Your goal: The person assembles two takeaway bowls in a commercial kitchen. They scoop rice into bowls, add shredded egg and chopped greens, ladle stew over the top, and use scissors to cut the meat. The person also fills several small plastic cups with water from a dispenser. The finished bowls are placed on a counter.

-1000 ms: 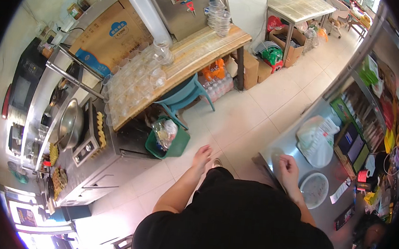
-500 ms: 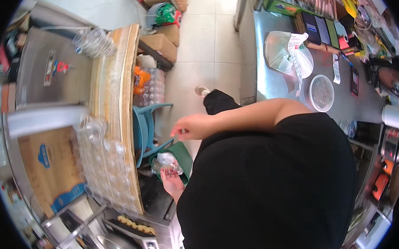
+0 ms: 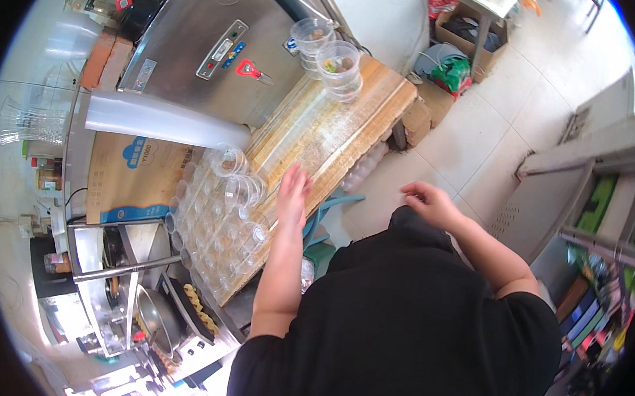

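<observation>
My left hand (image 3: 294,195) reaches over the near edge of the wooden board (image 3: 344,130), fingers stretched out and slightly blurred. Nothing is in it. Nearest to it are clear plastic cups (image 3: 244,191) standing on the board's left part. Many more empty clear cups (image 3: 211,242) are packed side by side there. At the board's far end stand stacked clear cups (image 3: 337,71) with some food in the top ones. My right hand (image 3: 432,204) hangs in front of my body above the floor, its fingers loosely bent and apart, holding nothing.
Behind the board stands a steel appliance (image 3: 218,36) with a red-handled opener on its front. A white roll (image 3: 165,120) and a cardboard sheet (image 3: 131,174) lie left of it. A blue chair (image 3: 320,216) is partly under the board. Cardboard boxes (image 3: 431,106) stand beyond.
My view and body have turned left toward the board. My left hand has risen from near the green bin to above the board's edge. The steel table on the right has mostly left view.
</observation>
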The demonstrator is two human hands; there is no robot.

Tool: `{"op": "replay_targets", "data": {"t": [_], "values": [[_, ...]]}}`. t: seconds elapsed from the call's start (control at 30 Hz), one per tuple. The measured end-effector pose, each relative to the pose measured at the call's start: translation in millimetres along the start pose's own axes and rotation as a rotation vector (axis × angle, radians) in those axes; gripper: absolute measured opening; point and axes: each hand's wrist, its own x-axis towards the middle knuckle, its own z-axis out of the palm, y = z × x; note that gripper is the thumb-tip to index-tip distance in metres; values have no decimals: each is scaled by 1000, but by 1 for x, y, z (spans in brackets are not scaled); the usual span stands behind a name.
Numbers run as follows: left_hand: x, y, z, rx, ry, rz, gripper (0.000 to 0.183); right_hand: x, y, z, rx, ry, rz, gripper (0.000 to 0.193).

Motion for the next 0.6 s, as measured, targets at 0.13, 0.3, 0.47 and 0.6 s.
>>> {"op": "replay_targets", "data": {"t": [0.13,0.3,0.47,0.6], "values": [[86,51,80,54,-126,216,51,33,2,-50,61,137,-29,22],[210,113,147,186,-26,302,57,45,8,-70,174,228,27,21],[283,133,171,266,96,196,55,32,24,-72,229,361,105,20],[279,142,167,103,100,199,50,23,35,-77,236,502,169,21]]}}
